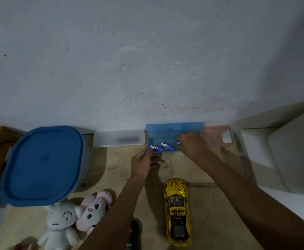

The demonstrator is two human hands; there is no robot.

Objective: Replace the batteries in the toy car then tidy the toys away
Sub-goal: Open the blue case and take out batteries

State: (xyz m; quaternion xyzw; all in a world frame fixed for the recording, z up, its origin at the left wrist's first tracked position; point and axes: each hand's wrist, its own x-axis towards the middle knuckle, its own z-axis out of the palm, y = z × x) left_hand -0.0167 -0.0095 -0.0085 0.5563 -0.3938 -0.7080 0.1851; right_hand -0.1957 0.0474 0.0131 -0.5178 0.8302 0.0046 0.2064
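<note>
Printed labels on the batteries (166,145) in the blue case (174,129) — too blurred to read, no legible text elsewhere

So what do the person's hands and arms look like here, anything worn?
The left hand and right hand are bare: no gloves, rings, watch or wristband visible. No sleeve shows on either arm up to the frame's edge.

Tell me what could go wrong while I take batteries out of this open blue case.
The loose blue-and-white batteries lie at angles in the translucent blue plastic case; if your left hand tips it, they may roll out. The shiny gold toy car sits between your forearms and could get knocked.
</note>
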